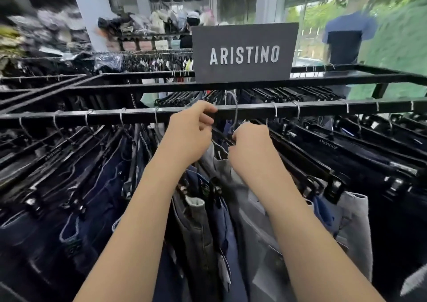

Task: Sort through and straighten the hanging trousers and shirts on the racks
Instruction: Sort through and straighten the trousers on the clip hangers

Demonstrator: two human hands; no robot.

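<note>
A black rack rail [97, 114] runs across the view with several trousers on black clip hangers. My left hand [189, 130] curls its fingers over the rail at the middle. My right hand [250, 144] pinches a black hanger [221, 139] just below the rail, at the foot of its silver hook [235, 107], which loops over the rail. Grey trousers [249, 200] hang from that hanger between my forearms. Dark blue jeans [87, 186] fill the left side, and dark navy trousers [369, 163] fill the right.
A dark sign reading ARISTINO [245, 54] stands on the rack's upper frame [161, 87]. Further racks [150, 59] and shelves of clothes lie behind on the left. A person in a blue and black shirt [346, 38] stands at the back right by a window.
</note>
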